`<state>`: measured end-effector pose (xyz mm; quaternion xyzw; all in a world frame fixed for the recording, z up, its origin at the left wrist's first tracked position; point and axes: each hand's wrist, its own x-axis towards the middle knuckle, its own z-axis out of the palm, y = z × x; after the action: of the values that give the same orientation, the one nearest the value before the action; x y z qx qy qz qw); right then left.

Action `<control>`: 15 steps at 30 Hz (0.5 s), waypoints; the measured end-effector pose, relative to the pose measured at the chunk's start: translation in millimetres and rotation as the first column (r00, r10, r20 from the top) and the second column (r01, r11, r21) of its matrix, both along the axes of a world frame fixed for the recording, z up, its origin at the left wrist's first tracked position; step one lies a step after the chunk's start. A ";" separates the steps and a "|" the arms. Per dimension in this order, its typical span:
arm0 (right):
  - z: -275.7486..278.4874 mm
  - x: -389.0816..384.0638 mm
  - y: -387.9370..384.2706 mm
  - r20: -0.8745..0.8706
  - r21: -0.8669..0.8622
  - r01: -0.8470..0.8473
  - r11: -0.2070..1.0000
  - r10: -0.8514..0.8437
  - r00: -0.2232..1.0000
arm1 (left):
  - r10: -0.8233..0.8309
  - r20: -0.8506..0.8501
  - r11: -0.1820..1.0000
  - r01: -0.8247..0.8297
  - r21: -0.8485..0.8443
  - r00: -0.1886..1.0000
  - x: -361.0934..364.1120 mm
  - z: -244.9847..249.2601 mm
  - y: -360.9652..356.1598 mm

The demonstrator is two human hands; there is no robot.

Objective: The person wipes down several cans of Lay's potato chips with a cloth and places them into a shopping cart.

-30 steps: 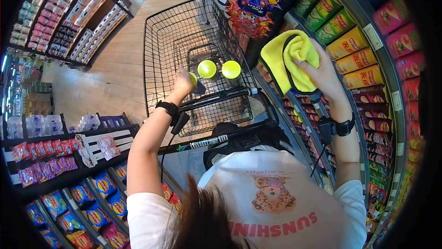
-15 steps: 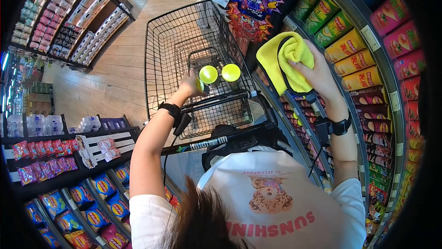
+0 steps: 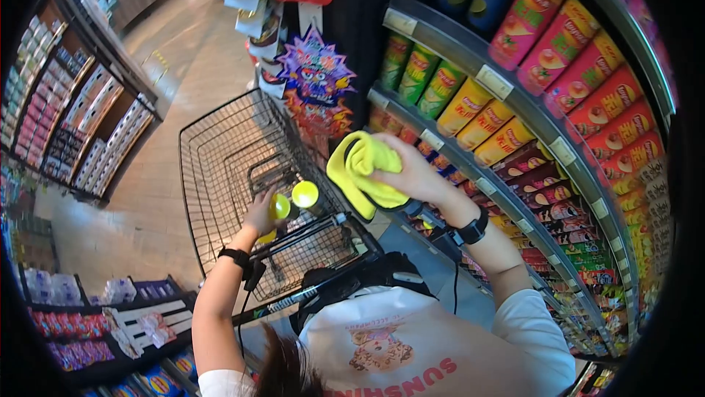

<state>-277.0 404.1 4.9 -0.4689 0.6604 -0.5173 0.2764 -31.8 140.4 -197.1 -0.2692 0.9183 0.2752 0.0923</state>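
My right hand (image 3: 411,171) grips a folded yellow cloth (image 3: 367,169) with a dark edge, held up to the right of the black wire shopping cart (image 3: 192,199). Inside the cart, near its handle, are canisters with yellow-green lids. My left hand (image 3: 260,213) reaches in over the cart's near part, with its fingers at one canister (image 3: 279,206). Another canister (image 3: 305,193) stands just to the right of it. A third yellow-green lid (image 3: 266,237) shows partly below my left hand. How firmly the left fingers hold the canister is hard to see.
Shelves of chip canisters (image 3: 507,140) curve along the right. Hanging snack packs (image 3: 316,66) are beyond the cart's far right side. A shelf of small goods (image 3: 81,118) stands at the left, with snack bags (image 3: 73,323) at lower left. Wooden floor (image 3: 154,177) lies between.
The view has turned toward the right shelves, so the cart and hands appear lower and farther left. My left hand is now at a different canister's lid; the cloth stays in my right hand.
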 end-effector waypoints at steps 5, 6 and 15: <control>7.7 2.0 4.3 -0.026 0.048 0.020 0.999 -0.018 0.999 | -0.058 0.042 0.986 0.050 0.161 0.997 -3.7 4.6 1.2; 8.8 1.6 5.2 -0.032 0.060 0.018 0.998 -0.016 0.999 | -0.064 0.039 0.985 0.057 0.160 0.997 -5.2 7.6 1.4; -0.1 -0.6 2.1 0.011 0.084 -0.018 0.996 0.017 1.000 | -0.235 -0.012 0.950 0.232 0.208 0.972 -3.8 8.4 4.1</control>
<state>-277.5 406.2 4.8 -0.4598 0.6760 -0.4891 0.3039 -35.6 144.6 -188.7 -0.1496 0.9092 0.3550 0.1578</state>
